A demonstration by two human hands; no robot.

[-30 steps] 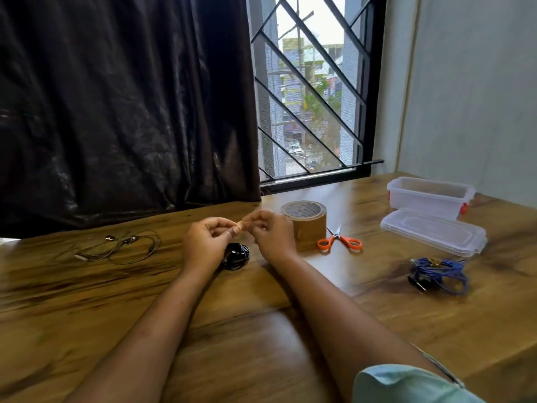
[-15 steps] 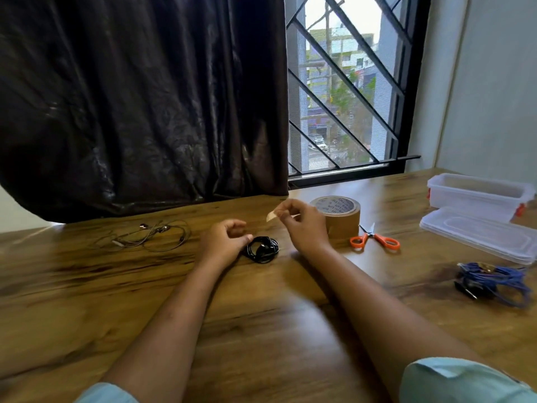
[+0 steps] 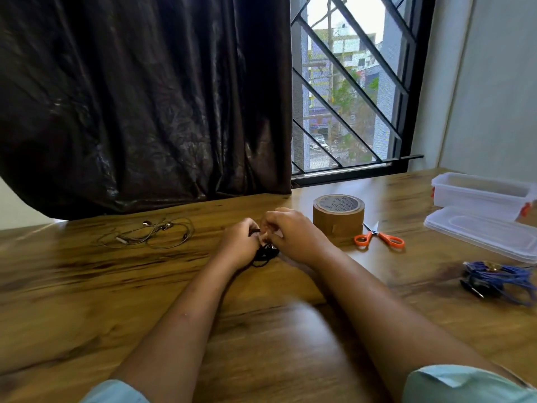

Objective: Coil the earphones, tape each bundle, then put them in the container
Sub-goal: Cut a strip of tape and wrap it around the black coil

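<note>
Both hands (image 3: pixel 273 237) on the black earphones (image 3: pixel 265 253)

Left hand (image 3: pixel 239 242) and right hand (image 3: pixel 293 235) pinch the coil — fingers (image 3: pixel 266 228) narrow, meeting above it; tape roll (image 3: pixel 338 215) just right, container (image 3: pixel 479 194) far right.

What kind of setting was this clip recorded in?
Probably a room in a home, upper floor: a wooden table against a barred window with a dark curtain, overlooking street buildings.
</note>
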